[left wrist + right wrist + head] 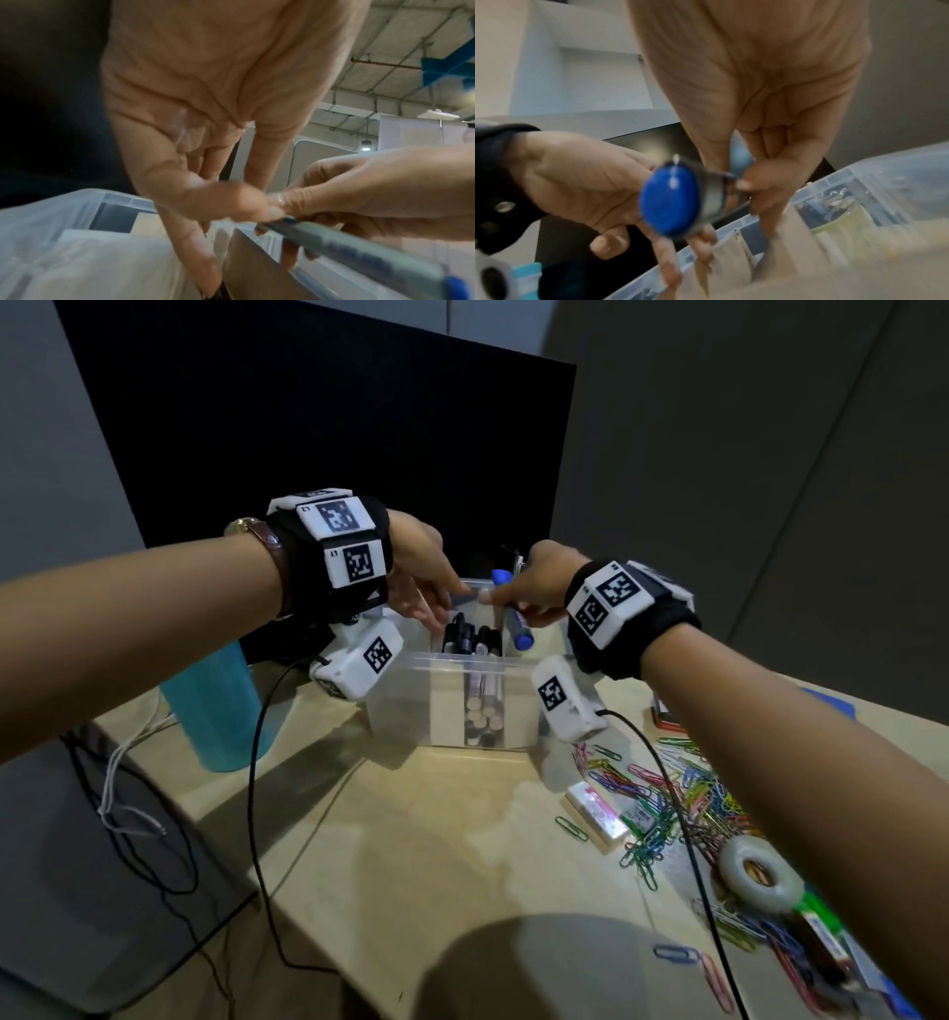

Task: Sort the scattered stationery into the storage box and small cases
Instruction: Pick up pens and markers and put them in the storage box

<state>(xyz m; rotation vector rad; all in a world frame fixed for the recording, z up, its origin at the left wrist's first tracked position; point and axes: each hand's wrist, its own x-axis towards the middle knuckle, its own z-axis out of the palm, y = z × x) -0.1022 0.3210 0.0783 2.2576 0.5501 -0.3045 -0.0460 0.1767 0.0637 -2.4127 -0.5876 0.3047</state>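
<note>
While both hands were held over the clear storage box (pixel 452 690) on the desk (pixel 411 814), a blue-capped marker (pixel 516 624) was gripped in the curled fingers of the right hand (pixel 539 588). The left hand (pixel 421 577) was kept loosely spread, its fingertips touching the right thumb. Other markers (pixel 470 636) were seen standing in the box's middle compartment, paper clips (pixel 683 798) scattered nearby.

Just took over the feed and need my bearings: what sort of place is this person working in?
Probably an office desk or workstation. A dark monitor stands at the back of a pale wooden desk, cables trail off its edge, and grey partition walls close it in. The left wrist view shows an open industrial ceiling.
</note>
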